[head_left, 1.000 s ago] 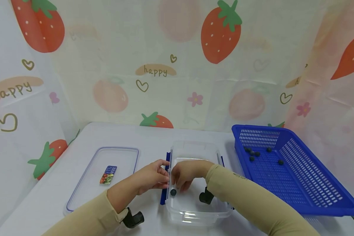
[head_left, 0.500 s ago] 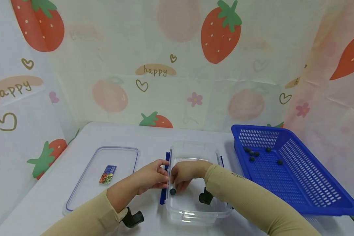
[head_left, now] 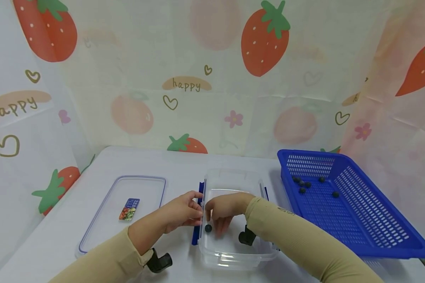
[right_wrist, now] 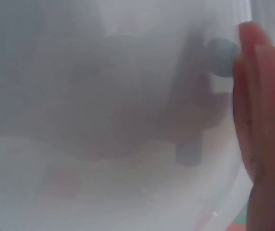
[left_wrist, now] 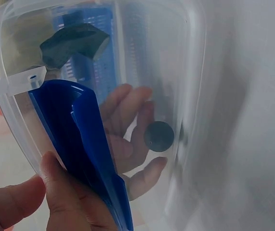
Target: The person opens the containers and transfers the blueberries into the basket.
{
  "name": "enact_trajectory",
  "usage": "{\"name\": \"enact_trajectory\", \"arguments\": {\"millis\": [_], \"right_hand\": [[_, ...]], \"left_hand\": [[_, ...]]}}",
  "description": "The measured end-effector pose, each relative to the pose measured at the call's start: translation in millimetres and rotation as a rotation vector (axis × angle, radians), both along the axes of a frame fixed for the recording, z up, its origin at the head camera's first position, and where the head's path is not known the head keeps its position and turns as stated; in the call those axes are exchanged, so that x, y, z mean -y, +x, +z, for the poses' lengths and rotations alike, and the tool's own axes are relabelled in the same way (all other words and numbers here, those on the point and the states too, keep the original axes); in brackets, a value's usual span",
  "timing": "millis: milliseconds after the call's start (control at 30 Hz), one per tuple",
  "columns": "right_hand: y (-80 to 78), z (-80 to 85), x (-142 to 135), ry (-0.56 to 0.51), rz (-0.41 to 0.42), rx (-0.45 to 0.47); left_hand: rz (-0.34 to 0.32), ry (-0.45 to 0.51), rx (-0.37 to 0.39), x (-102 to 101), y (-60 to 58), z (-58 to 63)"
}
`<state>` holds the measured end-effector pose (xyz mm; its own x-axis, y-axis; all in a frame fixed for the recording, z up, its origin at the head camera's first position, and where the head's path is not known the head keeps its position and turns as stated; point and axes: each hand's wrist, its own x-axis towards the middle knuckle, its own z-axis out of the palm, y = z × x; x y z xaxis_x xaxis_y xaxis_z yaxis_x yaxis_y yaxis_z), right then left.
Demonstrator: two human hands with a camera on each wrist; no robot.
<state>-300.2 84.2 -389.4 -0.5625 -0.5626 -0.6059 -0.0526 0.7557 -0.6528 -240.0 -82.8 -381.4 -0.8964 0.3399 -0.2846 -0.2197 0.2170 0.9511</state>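
My left hand [head_left: 184, 211] rests its fingertips against the blue side clip [left_wrist: 79, 139] and rim of a clear plastic box [head_left: 241, 257]. Inside that box my right hand [head_left: 224, 208] reaches down, its fingers loosely parted and pointing at the floor of the box. A small dark round ball [head_left: 208, 228] lies by the left wall, just beside the right fingertips. Through the wall, in the left wrist view, the ball sits between the parted right fingers [left_wrist: 132, 106]. Blurred in the right wrist view, it shows just past the fingertips [right_wrist: 253, 43].
On the right stands a blue perforated basket [head_left: 361, 232] with several dark balls [head_left: 302, 190] near its far left corner. A clear lid with a blue edge [head_left: 141, 177] lies at left, bearing a small printed card [head_left: 129, 209]. Each wrist carries a black camera [head_left: 159, 262].
My right fingers have parted slightly from the ball, which has shifted a little away from me along the left wall. My left hand stays put.
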Motion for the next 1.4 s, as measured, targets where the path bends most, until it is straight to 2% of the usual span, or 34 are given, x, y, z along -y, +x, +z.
{"name": "enact_trajectory", "arguments": {"millis": [67,133,367,700,1067,1400], "right_hand": [[0.1,-1.3,0.2,-0.022,-0.003,0.034],[0.2,-1.8,1.2,-0.040,-0.011,0.030],[-2.9,-2.0,2.9,-0.072,-0.074,-0.128],[-12.5,5.0,5.1,-0.060,-0.134,-0.266],[-13.0,11.6,4.2,-0.074,-0.125,-0.290],[-24.5,34.2,-11.9,-0.110,-0.146,-0.338]], "left_hand": [[0.002,0.006,0.006,0.0,-0.2,0.6],[0.004,0.009,0.012,0.1,-0.6,1.1],[-0.006,-0.008,0.010,0.1,0.5,2.0],[-0.008,-0.016,0.022,1.3,-1.8,1.5],[0.006,-0.023,0.026,-0.5,0.4,4.6],[0.000,-0.021,0.024,0.6,-1.3,2.1]]}}
